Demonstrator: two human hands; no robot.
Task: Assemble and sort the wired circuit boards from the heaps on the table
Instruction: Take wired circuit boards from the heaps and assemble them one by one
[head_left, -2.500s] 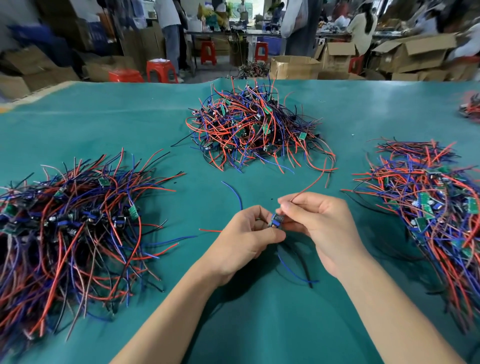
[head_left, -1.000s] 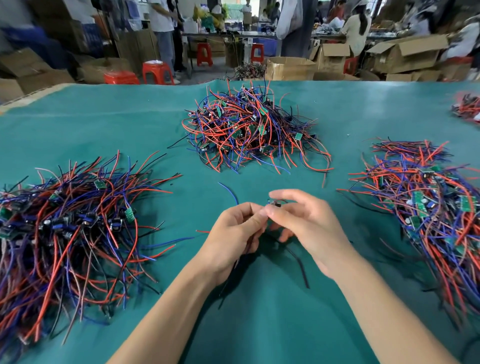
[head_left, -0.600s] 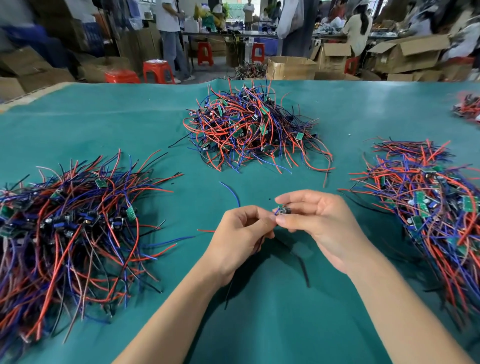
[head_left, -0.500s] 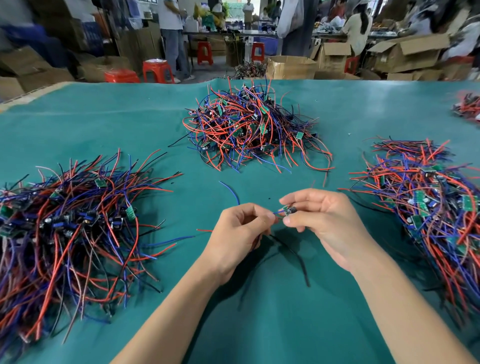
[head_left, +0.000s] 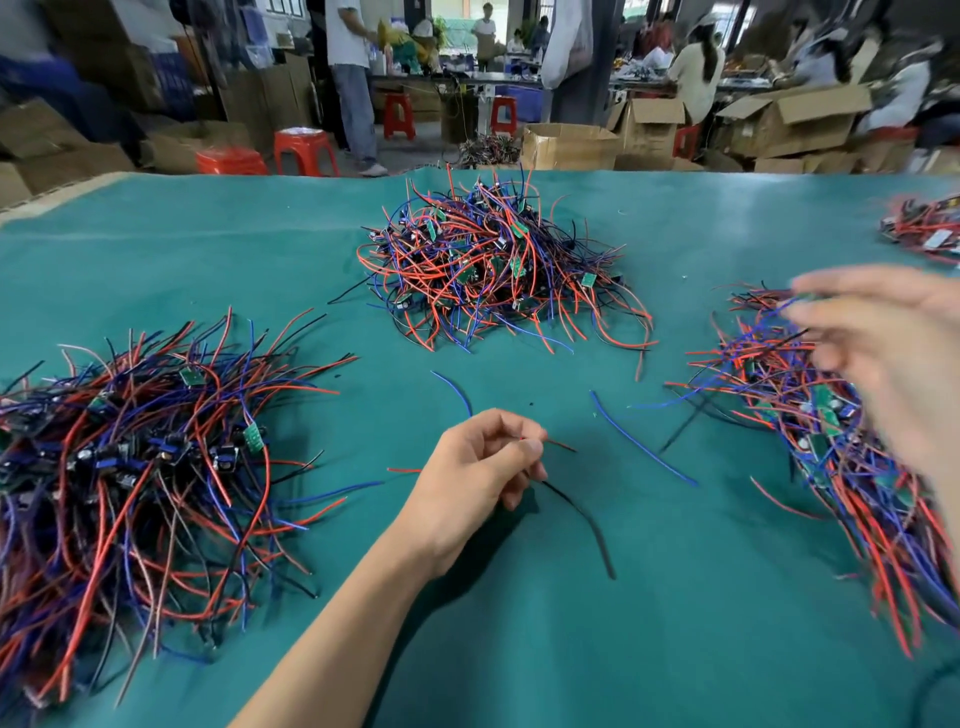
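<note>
Thin glossy wires (head_left: 558, 496) in left hand (head_left: 470, 480)

We are in a factory workshop: heaps of wired boards (head_left: 498, 270) lie on a green table (head_left: 571, 649), with cardboard boxes (head_left: 795, 119), red stools (head_left: 306, 150) and other workers (head_left: 696, 73) behind.

I see a teal table cover (head_left: 519, 649) under three heaps of red, blue and black wires with small green boards: one heap at nine o'clock (head_left: 130, 467), one at twelve (head_left: 493, 270), one at three (head_left: 831, 441). Loose blue wire (head_left: 641, 449) and black wire (head_left: 587, 525) lie near centre. Beyond, red stools (head_left: 304, 150) and brown cardboard boxes (head_left: 569, 148)
</note>
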